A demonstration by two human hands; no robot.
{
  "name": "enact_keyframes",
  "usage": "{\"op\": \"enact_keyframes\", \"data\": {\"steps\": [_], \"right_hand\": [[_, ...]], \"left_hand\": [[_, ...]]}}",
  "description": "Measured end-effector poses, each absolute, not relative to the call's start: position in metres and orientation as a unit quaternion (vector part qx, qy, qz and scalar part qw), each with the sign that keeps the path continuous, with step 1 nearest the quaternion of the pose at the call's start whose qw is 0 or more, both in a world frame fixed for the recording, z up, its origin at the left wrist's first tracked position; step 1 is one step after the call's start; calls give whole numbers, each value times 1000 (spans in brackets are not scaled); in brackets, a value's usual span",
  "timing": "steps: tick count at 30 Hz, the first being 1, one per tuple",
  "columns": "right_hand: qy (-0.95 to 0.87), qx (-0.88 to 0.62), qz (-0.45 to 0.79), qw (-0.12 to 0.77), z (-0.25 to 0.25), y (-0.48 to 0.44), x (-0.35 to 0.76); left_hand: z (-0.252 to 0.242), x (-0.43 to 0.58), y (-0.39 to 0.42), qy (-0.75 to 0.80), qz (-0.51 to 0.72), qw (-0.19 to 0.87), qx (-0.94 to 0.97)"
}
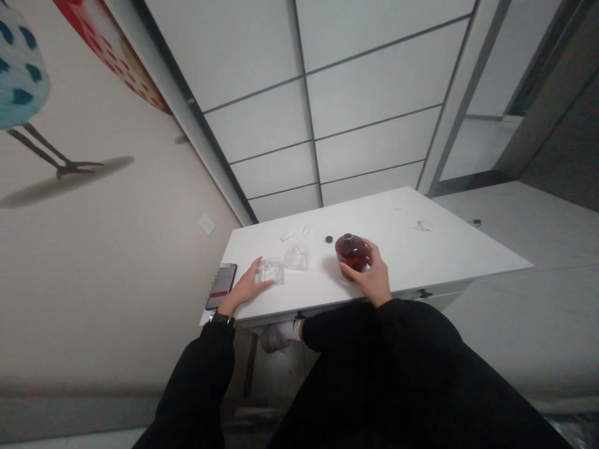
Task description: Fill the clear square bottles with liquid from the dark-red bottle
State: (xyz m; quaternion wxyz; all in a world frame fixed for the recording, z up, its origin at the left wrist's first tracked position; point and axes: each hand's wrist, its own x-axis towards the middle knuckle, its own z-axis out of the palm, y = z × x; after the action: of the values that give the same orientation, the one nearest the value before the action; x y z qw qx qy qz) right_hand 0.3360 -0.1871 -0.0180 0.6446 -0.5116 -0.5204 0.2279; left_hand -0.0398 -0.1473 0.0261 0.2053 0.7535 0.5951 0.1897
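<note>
My right hand [375, 274] is closed around a dark red-brown glass bottle [350, 251], thumb across its near side. The bottle's short neck has no cap on it, and it looks slightly tilted. With thumb and fingers on its left side, my left hand [246, 287] grips a clear square glass container [272, 272] at the table's near left. A second clear piece, a small bottle-like glass vessel [296, 257], stands just beyond it to the right. Between that vessel and the dark bottle lies a small black cap [329, 239].
Two small whitish, see-through pieces [289, 235] lie toward the back of the white table [407, 262]. A phone [221, 287] rests at the left edge by the wall. Crumpled white tissue [423, 226] is on the right. Drawer knobs [425, 293] stick out below the front edge.
</note>
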Motion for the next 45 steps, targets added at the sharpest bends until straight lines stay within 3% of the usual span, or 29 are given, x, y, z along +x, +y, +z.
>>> {"op": "enact_keyframes", "data": {"steps": [12, 19, 26, 32, 45], "right_hand": [[-507, -522, 225, 648, -19, -185, 337], [-514, -522, 216, 645, -16, -188, 340], [-550, -517, 198, 625, -9, -195, 345], [-651, -521, 113, 540, 5, -199, 355], [-818, -472, -120, 306, 30, -192, 366]], "left_hand": [[59, 39, -114, 495, 175, 83, 847], [57, 83, -121, 451, 169, 113, 869], [19, 111, -161, 463, 273, 166, 827], [-18, 110, -176, 510, 338, 241, 754], [-19, 112, -173, 518, 314, 318, 730]]}}
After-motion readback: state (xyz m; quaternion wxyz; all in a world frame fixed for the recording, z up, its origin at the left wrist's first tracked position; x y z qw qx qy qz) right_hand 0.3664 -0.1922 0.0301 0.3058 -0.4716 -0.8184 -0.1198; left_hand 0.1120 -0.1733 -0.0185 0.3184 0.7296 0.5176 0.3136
